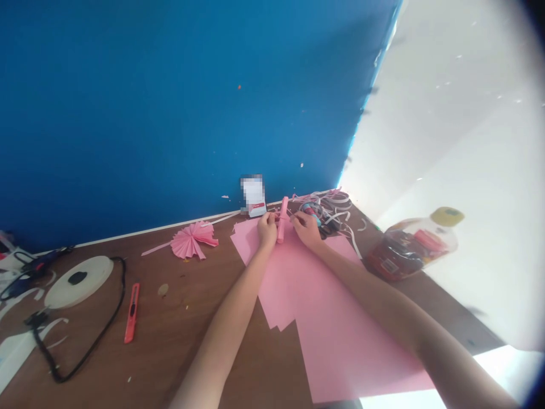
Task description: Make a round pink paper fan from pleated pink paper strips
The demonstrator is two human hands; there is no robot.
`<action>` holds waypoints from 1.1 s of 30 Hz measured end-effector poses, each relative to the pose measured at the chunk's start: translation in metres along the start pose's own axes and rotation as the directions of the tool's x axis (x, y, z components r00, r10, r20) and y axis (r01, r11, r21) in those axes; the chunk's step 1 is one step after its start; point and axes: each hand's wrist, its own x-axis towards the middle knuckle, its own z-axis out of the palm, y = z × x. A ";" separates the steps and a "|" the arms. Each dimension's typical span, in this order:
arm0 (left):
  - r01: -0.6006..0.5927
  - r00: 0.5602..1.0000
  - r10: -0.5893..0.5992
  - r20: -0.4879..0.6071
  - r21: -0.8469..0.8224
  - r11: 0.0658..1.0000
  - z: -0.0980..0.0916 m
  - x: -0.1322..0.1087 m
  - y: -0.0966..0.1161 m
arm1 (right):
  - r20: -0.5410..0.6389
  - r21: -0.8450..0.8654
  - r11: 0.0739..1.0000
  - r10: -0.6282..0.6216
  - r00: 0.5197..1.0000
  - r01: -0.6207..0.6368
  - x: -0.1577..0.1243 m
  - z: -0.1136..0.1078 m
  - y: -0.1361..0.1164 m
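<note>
A narrow, folded stick of pink paper [281, 221] stands between my hands, above flat pink sheets [315, 301]. Across its middle runs a thin strand [287, 217], its exact kind too small to make out. My left hand [267, 229] pinches one end of this strand close to the paper's left side. On the other side, my right hand [307, 228] has its fingertips closed on the opposite end. To the left lies a pleated pink paper fan [193, 240] with a strip trailing from it.
A red box cutter [132, 312] and a white roll [79, 282] with a black cable [96, 343] lie at left. Paper scraps and strips [336, 210] are heaped at the back right, near a yellow-capped plastic bottle [413, 247]. A small card box [254, 196] leans against the blue wall.
</note>
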 end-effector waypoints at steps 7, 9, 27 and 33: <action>0.042 0.993 -0.013 0.118 -0.247 0.968 -0.002 0.001 0.003 | 0.042 0.108 0.988 0.110 0.993 -0.114 0.006 0.002 0.011; 0.063 0.991 -0.028 0.131 -0.271 0.960 -0.002 0.001 0.002 | 0.048 0.137 0.981 0.129 0.990 -0.135 0.008 0.003 0.014; -0.272 0.958 0.231 0.171 0.280 0.920 0.002 0.003 -0.009 | 0.035 0.151 0.985 0.084 0.996 -0.088 0.009 0.000 0.016; -0.243 0.965 0.199 0.171 0.299 0.923 0.001 0.002 -0.006 | 0.025 0.148 0.984 0.095 0.995 -0.098 0.009 -0.002 0.015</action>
